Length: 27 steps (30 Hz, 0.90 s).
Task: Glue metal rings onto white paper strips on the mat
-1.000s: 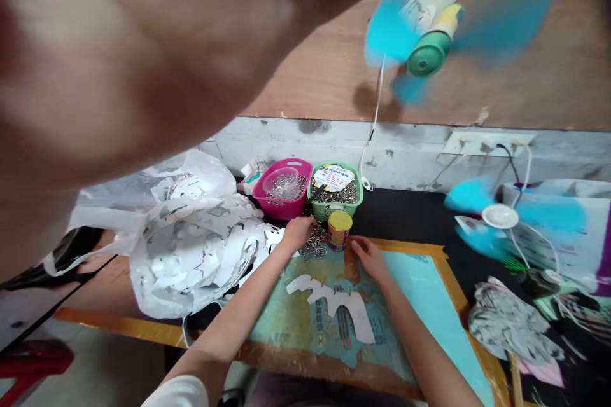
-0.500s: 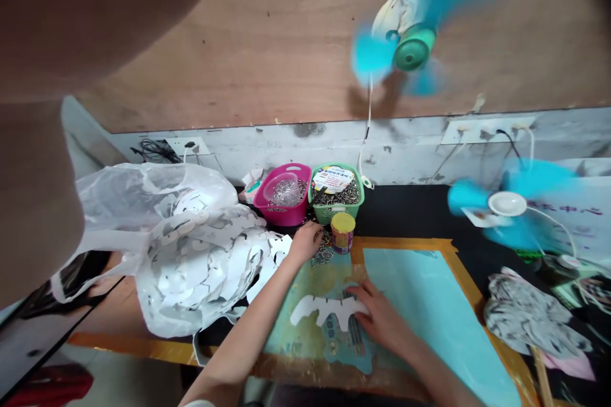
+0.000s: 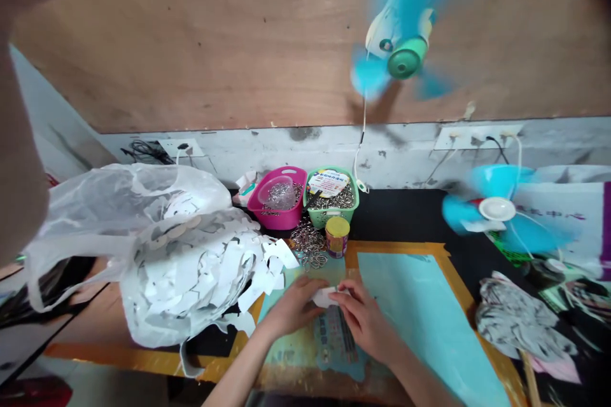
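Note:
My left hand (image 3: 296, 306) is closed on one end of a white cut-out piece (image 3: 324, 297) over the mat, its fingers wrapped around it. From the other side, my right hand (image 3: 361, 319) pinches the same piece at its edge. Much of the piece is covered by my fingers; whether a small ring is between them I cannot tell. Just beyond my hands lies a heap of metal rings (image 3: 309, 243), beside a small tub with a yellow lid (image 3: 337, 236). Below the hands, a printed blue patch (image 3: 341, 362) shows on the mat.
A pink basket (image 3: 278, 219) and a green basket (image 3: 333, 216) of metal parts stand at the back. At left is a plastic bag of white cut-outs (image 3: 186, 286). Fans with spinning blue blades (image 3: 497, 208) are at upper right and right. A grey-patterned cloth (image 3: 522, 318) lies at right.
My left hand has come back from the ring heap to the white piece. The piece has been lifted and turned, and both hands now meet on it.

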Each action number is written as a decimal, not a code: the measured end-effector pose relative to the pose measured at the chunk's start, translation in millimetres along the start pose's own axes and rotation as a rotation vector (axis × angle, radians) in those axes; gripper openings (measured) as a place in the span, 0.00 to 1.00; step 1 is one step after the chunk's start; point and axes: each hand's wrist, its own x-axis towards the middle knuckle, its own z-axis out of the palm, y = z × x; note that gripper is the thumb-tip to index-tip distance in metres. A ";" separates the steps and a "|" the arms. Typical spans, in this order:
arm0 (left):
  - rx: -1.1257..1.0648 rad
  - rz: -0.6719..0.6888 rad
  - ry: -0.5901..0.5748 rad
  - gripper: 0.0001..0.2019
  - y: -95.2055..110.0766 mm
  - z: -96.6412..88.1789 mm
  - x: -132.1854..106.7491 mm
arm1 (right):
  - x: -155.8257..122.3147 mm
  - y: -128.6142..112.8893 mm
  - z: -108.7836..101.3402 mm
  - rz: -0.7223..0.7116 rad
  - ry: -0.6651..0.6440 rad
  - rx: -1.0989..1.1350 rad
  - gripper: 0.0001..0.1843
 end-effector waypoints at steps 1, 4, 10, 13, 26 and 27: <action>-0.007 0.004 0.010 0.25 -2.0 -0.8 -2.1 | 1.6 -2.1 0.0 0.000 0.010 -0.002 0.29; -0.050 -0.032 0.159 0.30 -14.9 -10.2 -5.8 | 3.4 -2.6 -1.3 0.033 0.039 0.037 0.29; -0.069 -0.239 0.536 0.19 -35.1 -43.0 -6.3 | -7.1 14.3 -6.2 0.142 0.122 0.101 0.19; 0.011 -0.367 0.620 0.15 -35.2 -51.5 -0.8 | -13.6 22.6 -4.9 0.205 0.128 0.115 0.15; -0.011 -0.302 0.920 0.25 -57.1 -38.0 60.8 | -24.3 40.6 8.2 0.334 0.105 0.126 0.13; 0.044 -0.282 0.921 0.28 -51.0 -36.6 59.3 | -24.5 41.3 8.7 0.336 0.104 0.122 0.13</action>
